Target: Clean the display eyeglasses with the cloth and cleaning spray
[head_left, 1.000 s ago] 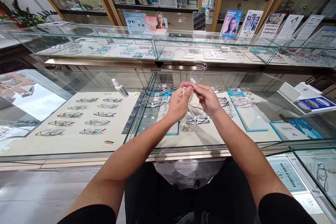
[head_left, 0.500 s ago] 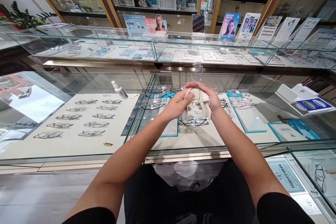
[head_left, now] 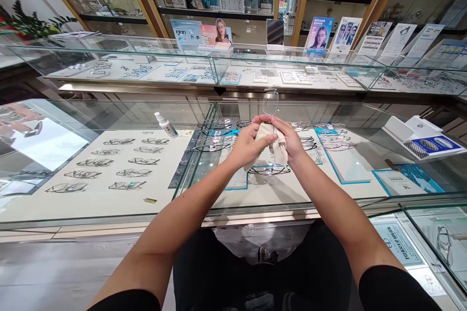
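Note:
Over the glass counter my left hand [head_left: 247,146] is closed on a beige cleaning cloth [head_left: 265,132], its thumb pressed across the front. My right hand [head_left: 293,140] curls round the cloth from the other side, with the fingers of both hands meeting at the top. A pair of thin-rimmed eyeglasses [head_left: 270,103] pokes up beyond the fingertips, one lens in sight. The rest of this pair is hidden by the cloth and hands. Below the hands, a dark-framed pair of glasses [head_left: 269,171] lies inside the case.
A white spray bottle [head_left: 166,125] stands on the counter to the left. An open white and blue box [head_left: 425,138] sits at the right. Rows of spectacle frames [head_left: 134,173] lie under the glass. Another display case [head_left: 146,72] with standing cards runs behind.
Both hands, with the cloth and eyeglasses, have shifted slightly left. My left thumb has slid to the right across the cloth, which is bunched differently.

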`<state>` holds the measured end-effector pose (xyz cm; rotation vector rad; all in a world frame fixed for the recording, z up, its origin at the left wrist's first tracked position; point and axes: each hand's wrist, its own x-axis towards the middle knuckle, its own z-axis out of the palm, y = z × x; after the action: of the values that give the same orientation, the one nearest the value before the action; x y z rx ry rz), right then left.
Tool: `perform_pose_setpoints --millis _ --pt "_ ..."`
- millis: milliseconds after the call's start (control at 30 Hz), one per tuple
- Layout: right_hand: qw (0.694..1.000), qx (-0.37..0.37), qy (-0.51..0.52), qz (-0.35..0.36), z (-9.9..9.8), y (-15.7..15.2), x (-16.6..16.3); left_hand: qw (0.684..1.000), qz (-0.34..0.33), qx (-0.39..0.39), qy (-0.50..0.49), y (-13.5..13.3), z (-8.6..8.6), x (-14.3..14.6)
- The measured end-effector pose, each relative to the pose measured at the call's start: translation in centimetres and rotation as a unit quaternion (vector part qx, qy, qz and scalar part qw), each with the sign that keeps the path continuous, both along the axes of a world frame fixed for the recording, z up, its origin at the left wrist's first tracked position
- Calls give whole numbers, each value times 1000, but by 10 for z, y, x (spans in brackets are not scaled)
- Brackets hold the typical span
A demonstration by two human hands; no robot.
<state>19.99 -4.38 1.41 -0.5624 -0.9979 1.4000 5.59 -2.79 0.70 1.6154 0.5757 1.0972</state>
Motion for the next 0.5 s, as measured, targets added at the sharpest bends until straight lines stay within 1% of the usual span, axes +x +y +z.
perform_pose_setpoints --millis 100,200,267,400,500 --pt "999 25 -35 -13 3 -5 -3 999 41 19 -1 -1 1 0" --pt "997 46 -67 -9 5 -8 -3 994 94 59 -16 -2 4 0" --pt "995 60 -80 -11 5 -8 -1 989 116 85 -20 -3 6 2" --pt "994 69 -74 -36 6 -5 5 983 149 106 -28 0 6 3" --pt "992 77 -68 -73 9 -1 13 968 215 123 -40 10 3 -3"
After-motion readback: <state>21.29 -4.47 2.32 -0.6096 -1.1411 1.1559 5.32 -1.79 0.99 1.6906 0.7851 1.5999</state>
